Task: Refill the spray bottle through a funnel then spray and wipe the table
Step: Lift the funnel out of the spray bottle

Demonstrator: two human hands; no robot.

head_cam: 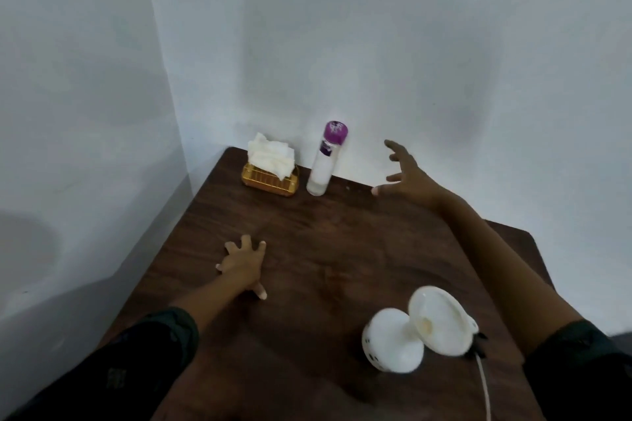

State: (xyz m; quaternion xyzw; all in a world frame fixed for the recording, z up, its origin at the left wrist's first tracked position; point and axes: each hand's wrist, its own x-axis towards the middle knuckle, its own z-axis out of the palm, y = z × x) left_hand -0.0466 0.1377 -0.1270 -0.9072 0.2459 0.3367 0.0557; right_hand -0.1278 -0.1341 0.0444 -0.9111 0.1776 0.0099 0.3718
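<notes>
A clear bottle with a purple cap [323, 161] stands upright at the back of the dark wooden table [325, 249], against the wall. To its left, white tissues [270, 155] stick out of a golden wire holder [270, 183]. My right hand [407, 173] hovers in the air to the right of the bottle, fingers spread, holding nothing. My left hand [244, 265] lies flat on the table top, fingers apart, empty. No funnel or spray head is in view.
A small white desk fan [417, 331] with a white cable [484, 383] stands at the near right of the table. Pale walls meet in a corner behind the table. The table's left edge runs beside a lower grey surface.
</notes>
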